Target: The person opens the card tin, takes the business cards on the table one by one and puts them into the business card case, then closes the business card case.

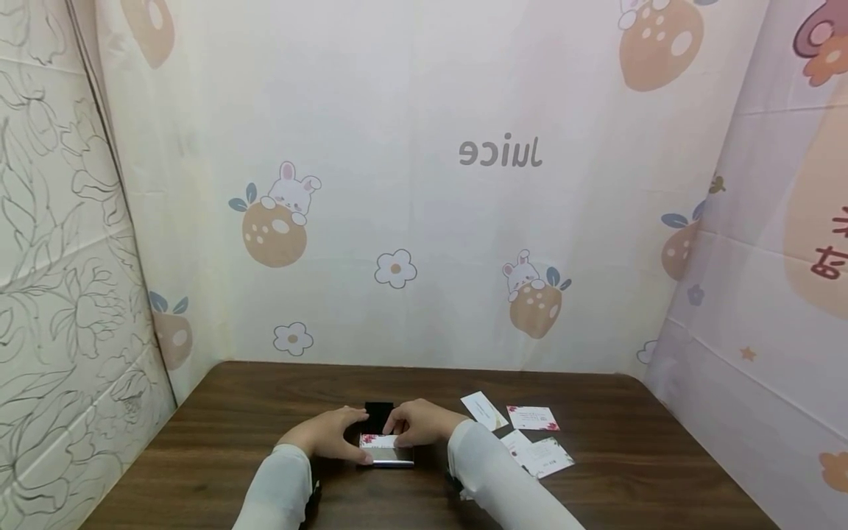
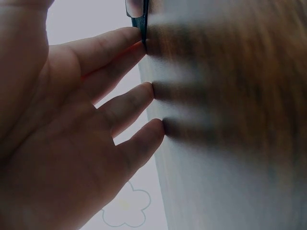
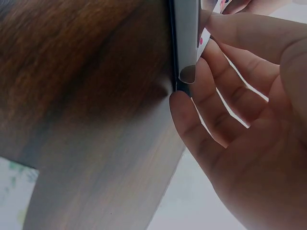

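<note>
A flat card case (image 1: 394,464) lies unfolded on the table, its black lid (image 1: 379,414) behind and its silvery tray in front. A white business card (image 1: 377,441) with red flowers sits at the tray's back part. My right hand (image 1: 424,423) pinches this card at its right side; in the right wrist view its thumb lies against the card (image 3: 205,39), beside the case's metal edge (image 3: 186,33). Around the case's left side lies my left hand (image 1: 330,433), thumb on the near left corner, forefinger by the lid. Its fingers (image 2: 129,108) look straight, several tips touching the table.
To the right on the brown wooden table (image 1: 629,442) lie several loose cards: a white one (image 1: 483,410), one with red flowers (image 1: 533,418) and a pair overlapping (image 1: 548,458). A patterned curtain (image 1: 411,309) hangs behind the table's far edge.
</note>
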Action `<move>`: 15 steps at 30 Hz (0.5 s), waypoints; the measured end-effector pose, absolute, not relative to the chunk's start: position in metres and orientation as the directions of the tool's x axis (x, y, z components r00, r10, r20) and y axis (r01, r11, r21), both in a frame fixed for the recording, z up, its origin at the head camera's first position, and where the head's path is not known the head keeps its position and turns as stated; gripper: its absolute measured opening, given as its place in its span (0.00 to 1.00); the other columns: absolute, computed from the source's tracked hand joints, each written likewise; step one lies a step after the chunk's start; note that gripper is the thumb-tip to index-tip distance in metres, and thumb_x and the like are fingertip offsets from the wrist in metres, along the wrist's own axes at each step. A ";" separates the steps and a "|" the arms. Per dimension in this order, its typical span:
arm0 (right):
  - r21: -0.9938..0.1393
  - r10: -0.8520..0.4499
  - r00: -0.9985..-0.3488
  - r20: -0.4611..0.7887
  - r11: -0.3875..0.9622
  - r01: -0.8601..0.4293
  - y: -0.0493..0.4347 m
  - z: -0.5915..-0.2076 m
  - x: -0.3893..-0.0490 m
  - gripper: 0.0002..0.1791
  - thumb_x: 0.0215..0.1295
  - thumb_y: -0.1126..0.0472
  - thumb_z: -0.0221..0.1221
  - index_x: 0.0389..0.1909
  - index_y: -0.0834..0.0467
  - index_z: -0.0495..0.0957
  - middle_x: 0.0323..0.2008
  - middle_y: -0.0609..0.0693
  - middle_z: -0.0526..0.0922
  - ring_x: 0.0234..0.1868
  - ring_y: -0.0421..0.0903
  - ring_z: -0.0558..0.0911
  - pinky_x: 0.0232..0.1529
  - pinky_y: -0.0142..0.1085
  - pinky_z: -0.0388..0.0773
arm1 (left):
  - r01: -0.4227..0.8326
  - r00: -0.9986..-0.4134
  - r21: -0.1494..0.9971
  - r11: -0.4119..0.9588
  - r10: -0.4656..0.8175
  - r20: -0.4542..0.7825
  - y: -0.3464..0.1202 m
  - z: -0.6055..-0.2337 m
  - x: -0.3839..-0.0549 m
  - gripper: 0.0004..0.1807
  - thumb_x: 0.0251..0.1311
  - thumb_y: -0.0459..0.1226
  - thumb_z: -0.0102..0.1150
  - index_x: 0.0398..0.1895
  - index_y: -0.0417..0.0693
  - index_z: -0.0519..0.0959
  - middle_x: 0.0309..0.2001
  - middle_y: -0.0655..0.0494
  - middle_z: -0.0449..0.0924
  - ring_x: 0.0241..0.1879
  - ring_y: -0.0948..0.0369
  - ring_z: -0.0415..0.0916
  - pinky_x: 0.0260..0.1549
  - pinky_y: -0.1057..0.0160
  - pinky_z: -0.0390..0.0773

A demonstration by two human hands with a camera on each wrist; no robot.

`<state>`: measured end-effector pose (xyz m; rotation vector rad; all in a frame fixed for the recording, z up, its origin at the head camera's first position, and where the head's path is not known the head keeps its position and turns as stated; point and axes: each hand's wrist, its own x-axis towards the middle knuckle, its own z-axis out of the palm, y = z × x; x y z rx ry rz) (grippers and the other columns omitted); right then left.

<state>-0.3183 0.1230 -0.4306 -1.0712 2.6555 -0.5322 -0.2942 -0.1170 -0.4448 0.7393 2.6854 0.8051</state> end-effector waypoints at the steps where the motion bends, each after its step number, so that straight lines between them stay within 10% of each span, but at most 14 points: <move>1: -0.417 -0.702 -0.708 -0.076 0.667 -0.617 0.123 -0.431 -0.318 0.09 0.62 0.65 0.69 0.42 0.52 0.85 0.34 0.39 0.79 0.34 0.31 0.76 0.38 0.26 0.76 | 0.398 -0.843 0.568 0.721 0.532 -0.084 -0.117 -0.445 -0.294 0.47 0.51 0.54 0.75 0.70 0.40 0.69 0.71 0.39 0.65 0.72 0.38 0.55 0.64 0.35 0.61; 15: -0.436 -0.694 -0.715 -0.085 0.671 -0.599 0.123 -0.431 -0.317 0.08 0.61 0.65 0.69 0.40 0.51 0.86 0.34 0.38 0.79 0.34 0.31 0.75 0.39 0.26 0.76 | 0.399 -0.843 0.566 0.721 0.531 -0.082 -0.117 -0.447 -0.296 0.47 0.51 0.55 0.75 0.70 0.41 0.69 0.71 0.39 0.65 0.72 0.38 0.55 0.64 0.34 0.61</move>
